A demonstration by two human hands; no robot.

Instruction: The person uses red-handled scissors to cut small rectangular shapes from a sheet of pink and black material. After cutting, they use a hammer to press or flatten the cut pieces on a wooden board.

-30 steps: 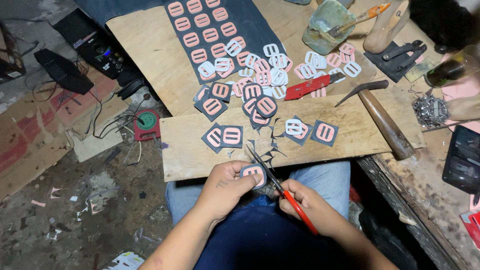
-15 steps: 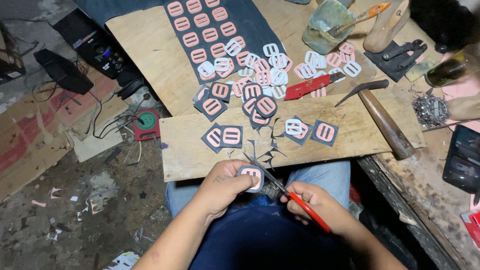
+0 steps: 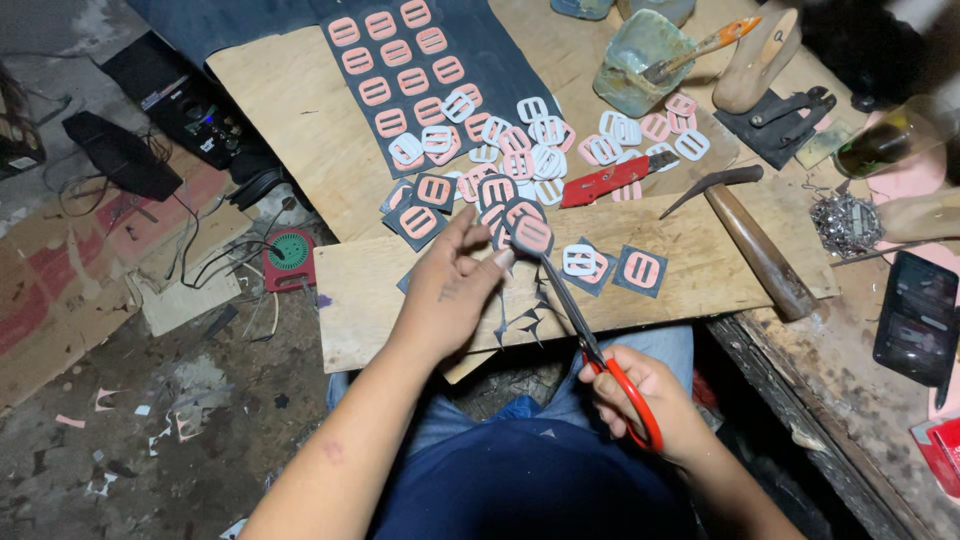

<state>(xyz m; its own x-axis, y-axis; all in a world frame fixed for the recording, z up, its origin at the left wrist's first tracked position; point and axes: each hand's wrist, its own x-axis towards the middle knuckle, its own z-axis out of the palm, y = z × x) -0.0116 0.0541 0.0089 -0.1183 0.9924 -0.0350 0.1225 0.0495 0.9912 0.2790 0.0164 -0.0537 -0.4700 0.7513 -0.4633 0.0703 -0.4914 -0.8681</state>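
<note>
My left hand (image 3: 448, 285) reaches over the wooden board (image 3: 350, 300) and pinches a pink buckle piece on dark backing (image 3: 532, 234) at its fingertips, just by the pile of buckle pieces (image 3: 500, 165). My right hand (image 3: 650, 400) grips red-handled scissors (image 3: 600, 350) over my lap, their blades pointing up towards that piece. Dark offcut slivers (image 3: 525, 320) lie on the board between my hands. Two more backed buckle pieces (image 3: 610, 265) rest to the right of the blades.
A dark sheet with rows of pink buckles (image 3: 400, 70) lies at the back. A red utility knife (image 3: 605, 180), a hammer (image 3: 750, 235), a glue tub with brush (image 3: 645, 50), a phone (image 3: 915, 315) and a wooden shoe last (image 3: 760, 60) sit right. Cables and a green round device (image 3: 290, 255) lie on the floor left.
My left hand has moved up from my lap onto the board with the trimmed piece. The scissors followed upward, and fresh dark slivers lie on the board.
</note>
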